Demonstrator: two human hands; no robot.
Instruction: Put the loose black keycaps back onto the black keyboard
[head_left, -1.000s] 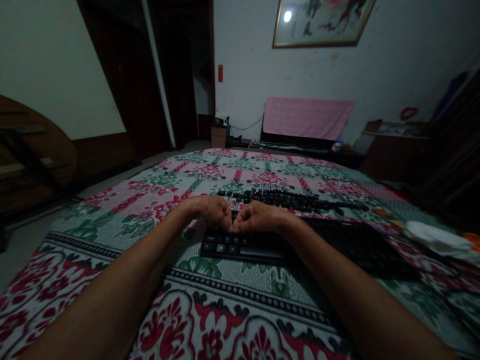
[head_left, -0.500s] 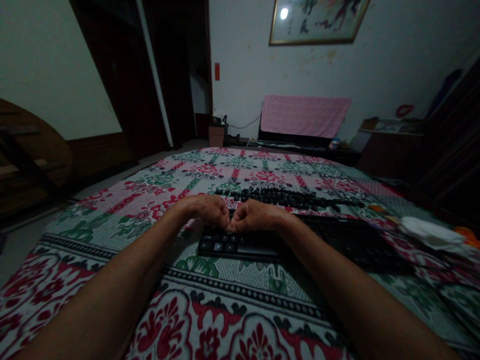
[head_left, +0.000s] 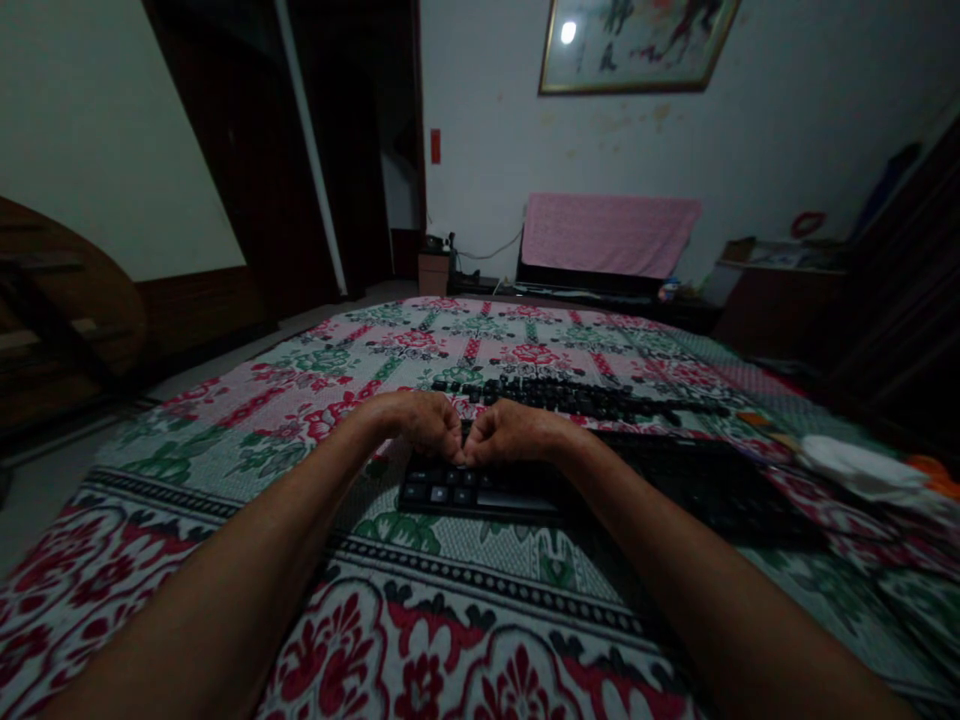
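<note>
A black keyboard (head_left: 517, 498) lies on the patterned cloth in front of me. Its lower left carries keys and a space bar, while the right part looks dark and bare of keys. My left hand (head_left: 433, 428) is closed, fingertips pinched low over the keyboard's left part. Against it, my right hand (head_left: 510, 434) is closed too, its fingertips meeting the left ones at the keys. Whatever sits between the fingertips is too small to make out. Behind the hands, many loose black keycaps (head_left: 592, 396) lie in a long heap on the cloth.
The red, green and white floral cloth (head_left: 480, 620) covers the broad surface under everything. To the right lie a white crumpled item (head_left: 855, 465), an orange object (head_left: 934, 475) and a small flat brown piece (head_left: 754, 419). A pink towel (head_left: 609, 235) hangs at the far wall.
Both hands stay pinched together at the same spot on the keyboard. Only a very slight shift of the whole view shows.
</note>
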